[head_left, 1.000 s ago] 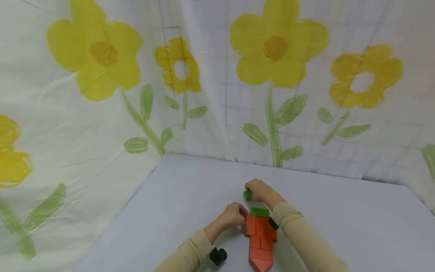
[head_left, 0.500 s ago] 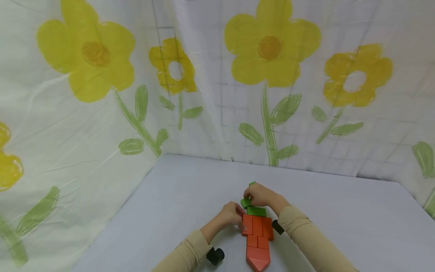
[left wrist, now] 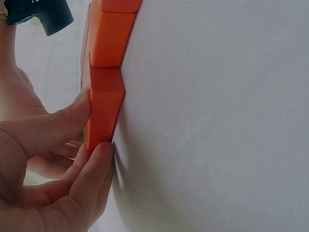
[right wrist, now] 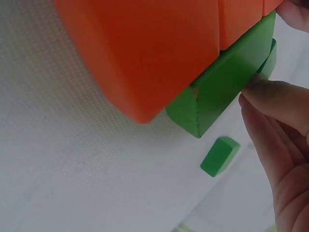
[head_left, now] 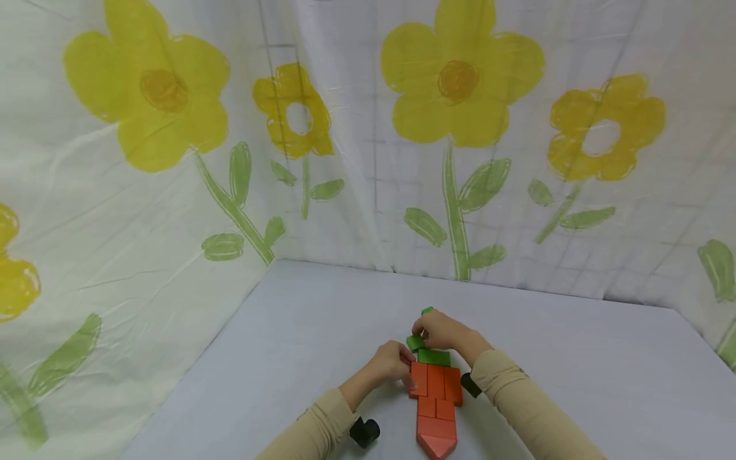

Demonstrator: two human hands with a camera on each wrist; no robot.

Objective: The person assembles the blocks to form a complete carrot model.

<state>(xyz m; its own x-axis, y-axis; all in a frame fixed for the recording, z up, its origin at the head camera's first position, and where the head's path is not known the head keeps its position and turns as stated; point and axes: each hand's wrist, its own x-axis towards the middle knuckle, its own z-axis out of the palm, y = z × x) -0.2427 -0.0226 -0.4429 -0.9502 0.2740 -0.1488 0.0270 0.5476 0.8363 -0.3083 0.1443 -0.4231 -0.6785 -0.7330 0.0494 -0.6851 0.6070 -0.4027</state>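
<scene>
My left hand (head_left: 393,365) pinches the upper left orange block (head_left: 419,379) of a flat, carrot-like layout on the table. In the left wrist view its thumb lies on that block's top edge and its fingers at the end. Across the top of the orange blocks lies a long green block (head_left: 434,357). My right hand (head_left: 445,330) pinches a small green block (head_left: 415,343) at the far left corner of the long one. That small block is mostly hidden in the right wrist view. Beyond the right hand lies a loose green block (right wrist: 219,155), partly covered in the head view.
More orange blocks (head_left: 436,409) run towards me and end in a pointed red-orange block (head_left: 437,445). Black wrist cameras (head_left: 365,432) sit on both wrists. The white table (head_left: 322,319) meets a curtain (head_left: 356,191) printed with yellow flowers.
My right hand has brought the small green block nearer, down to the long green block; the loose green block now shows behind it. My left hand stays on the orange block. The head view shifted slightly.
</scene>
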